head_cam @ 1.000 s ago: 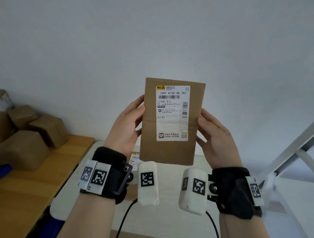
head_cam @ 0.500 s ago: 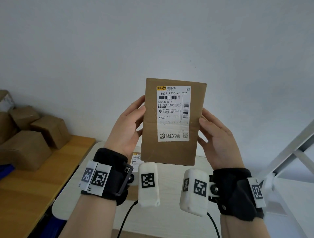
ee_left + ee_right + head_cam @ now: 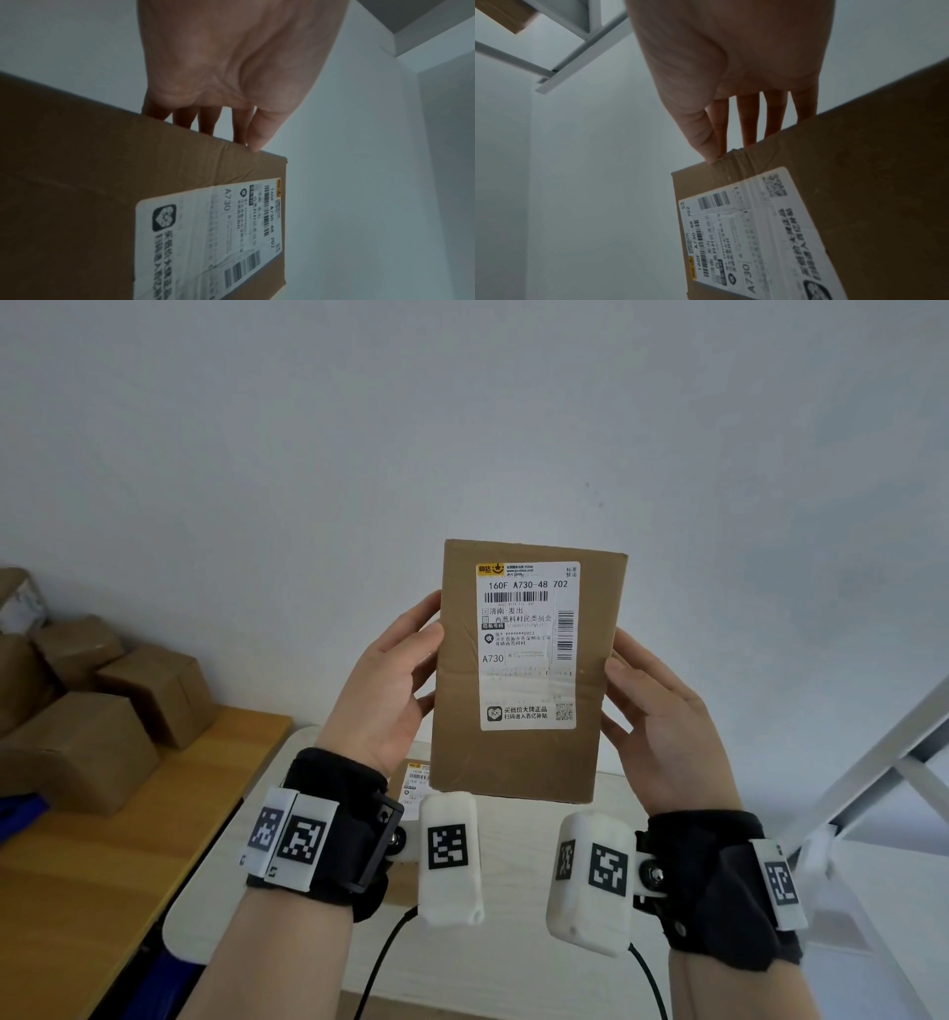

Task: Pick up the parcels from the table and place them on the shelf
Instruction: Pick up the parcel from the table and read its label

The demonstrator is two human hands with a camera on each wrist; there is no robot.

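Brown cardboard parcel (image 3: 524,670), flat, upright, white shipping label (image 3: 529,647) facing the wearer, code "160F A730-48 702". Held in the air in front of a pale wall, above a light table (image 3: 513,963). Left hand (image 3: 382,695) grips its left edge, thumb on the front face, fingers behind. Right hand (image 3: 662,721) grips the right edge likewise. Second labelled parcel (image 3: 411,785) lies on the table below, mostly hidden. Stacked brown boxes (image 3: 102,711) on a wooden bench (image 3: 102,865) at left. White shelf frame (image 3: 893,762) at right.
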